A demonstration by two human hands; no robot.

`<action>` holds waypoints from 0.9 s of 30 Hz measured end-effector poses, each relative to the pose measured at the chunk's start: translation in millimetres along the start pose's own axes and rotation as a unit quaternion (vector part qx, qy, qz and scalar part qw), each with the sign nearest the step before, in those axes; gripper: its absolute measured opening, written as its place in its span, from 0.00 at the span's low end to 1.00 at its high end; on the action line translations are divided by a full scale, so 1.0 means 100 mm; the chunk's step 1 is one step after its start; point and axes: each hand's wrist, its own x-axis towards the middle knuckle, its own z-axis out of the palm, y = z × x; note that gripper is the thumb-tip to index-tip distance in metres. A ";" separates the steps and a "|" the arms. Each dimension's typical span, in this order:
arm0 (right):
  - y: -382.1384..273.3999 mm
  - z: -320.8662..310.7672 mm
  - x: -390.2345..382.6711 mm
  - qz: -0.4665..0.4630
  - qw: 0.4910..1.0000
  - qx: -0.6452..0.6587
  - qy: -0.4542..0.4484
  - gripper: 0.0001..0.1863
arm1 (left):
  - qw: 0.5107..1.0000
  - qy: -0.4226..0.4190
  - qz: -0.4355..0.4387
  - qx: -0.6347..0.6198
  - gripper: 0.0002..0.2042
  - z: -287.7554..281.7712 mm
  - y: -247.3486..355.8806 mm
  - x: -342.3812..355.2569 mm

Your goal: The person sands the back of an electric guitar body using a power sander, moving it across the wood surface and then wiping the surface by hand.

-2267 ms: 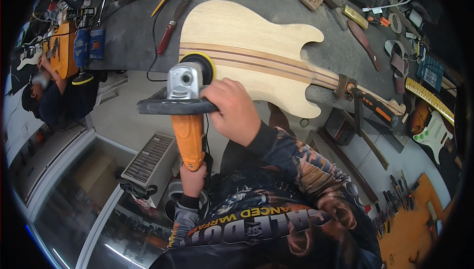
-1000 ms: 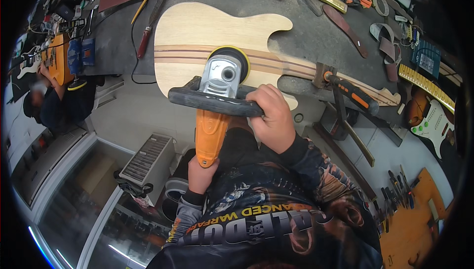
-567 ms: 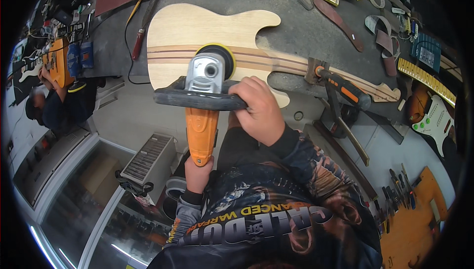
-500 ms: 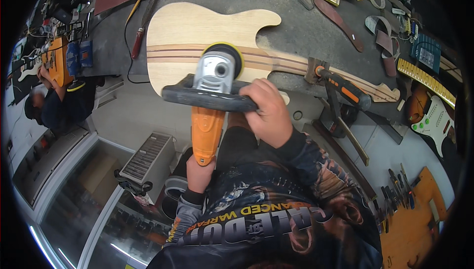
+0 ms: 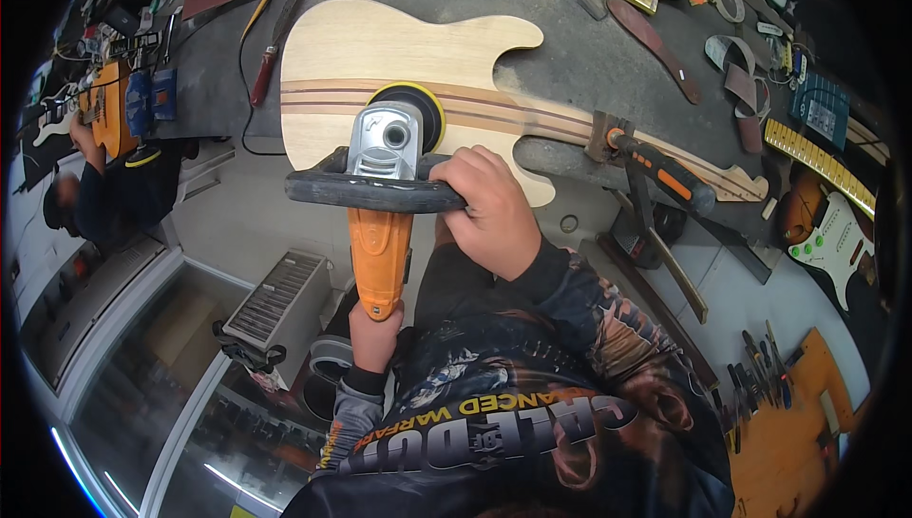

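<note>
A pale wooden guitar body with neck (image 5: 399,43), striped with darker wood along its middle, lies on the dark workbench (image 5: 589,62). Over its near half is an orange and silver power sander (image 5: 378,257), its yellow-edged round pad (image 5: 429,111) at the striped band. My right hand (image 5: 489,209) wraps round the right part of the sander's black loop handle (image 5: 375,192). Below, my left hand (image 5: 376,333) grips the rear end of the orange housing; its fingers are mostly hidden behind it. A clamp with a black and orange handle (image 5: 660,171) presses on the neck.
A co-worker (image 5: 104,195) sits at the left by an orange guitar (image 5: 116,109). Sandpaper strips (image 5: 746,90), a brown sanding block (image 5: 651,47) and a red-handled file (image 5: 264,76) lie about the bench. A sunburst guitar (image 5: 826,233) stands at right, a grey slatted box (image 5: 280,309) below left.
The sander has shifted left across the guitar body, with both my hands moving along on it. The guitar body and clamp stay in place.
</note>
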 end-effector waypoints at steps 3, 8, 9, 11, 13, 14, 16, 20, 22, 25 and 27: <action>0.02 -0.16 -0.13 0.005 1.000 -0.002 0.003 0.17 | 0.998 -0.006 0.045 0.051 0.12 0.09 0.05 -0.06; 0.03 -0.50 -0.56 0.057 0.997 -0.028 0.040 0.15 | 0.992 -0.051 0.100 0.061 0.14 0.24 0.10 -0.12; 0.03 -0.53 -0.62 0.058 0.997 -0.033 0.050 0.14 | 0.989 -0.057 0.113 0.071 0.14 0.26 0.09 -0.14; 0.03 -0.51 -0.70 0.058 0.997 -0.027 0.052 0.15 | 0.987 -0.064 0.126 0.080 0.14 0.28 0.07 -0.18; 0.01 -0.46 -0.68 0.057 0.997 -0.020 0.055 0.15 | 0.989 -0.052 0.122 0.069 0.14 0.25 0.06 -0.20; 0.00 -0.42 -0.61 0.050 0.998 -0.015 0.044 0.16 | 0.989 -0.052 0.123 0.070 0.14 0.24 0.05 -0.20; -0.01 -0.33 -0.47 0.045 0.998 -0.011 0.034 0.17 | 0.993 -0.022 0.113 0.039 0.13 0.22 0.02 -0.17; -0.01 -0.24 -0.34 0.024 0.999 -0.009 0.024 0.18 | 0.998 -0.033 0.021 0.045 0.13 0.16 0.10 -0.15; 0.01 -0.31 -0.39 0.026 0.999 -0.013 0.022 0.17 | 0.995 -0.020 0.090 0.048 0.13 0.20 0.06 -0.18; -0.02 -0.44 -0.61 0.051 0.998 -0.015 0.027 0.17 | 0.990 -0.036 0.115 0.069 0.14 0.22 0.05 -0.22; -0.03 -0.47 -0.74 0.059 0.998 -0.013 0.032 0.17 | 0.989 -0.048 0.120 0.077 0.14 0.20 -0.03 -0.22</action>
